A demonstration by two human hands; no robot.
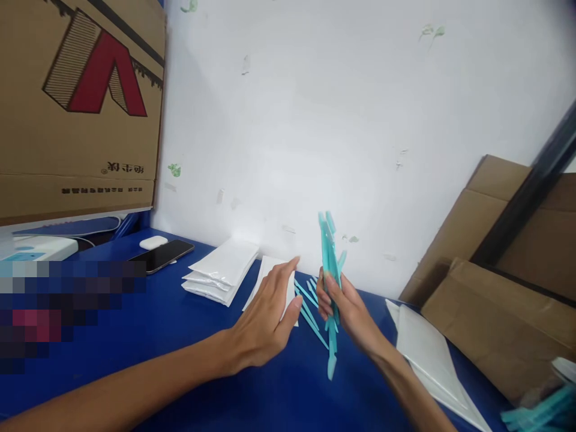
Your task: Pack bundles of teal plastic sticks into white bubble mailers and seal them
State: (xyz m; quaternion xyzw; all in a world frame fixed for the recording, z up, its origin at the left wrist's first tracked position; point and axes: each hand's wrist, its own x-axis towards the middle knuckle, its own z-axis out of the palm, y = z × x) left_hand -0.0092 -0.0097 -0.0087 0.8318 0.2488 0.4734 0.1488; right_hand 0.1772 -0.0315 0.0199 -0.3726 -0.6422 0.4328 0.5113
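Head view: right hand grasping a bundle of teal sticks; left hand released, flat.
Bundle near-upright, protruding above and below the right hand. Between hands: loose sticks on table. Behind left hand: paper; leftward beyond, packets, then phone. Right of right hand: white bag.
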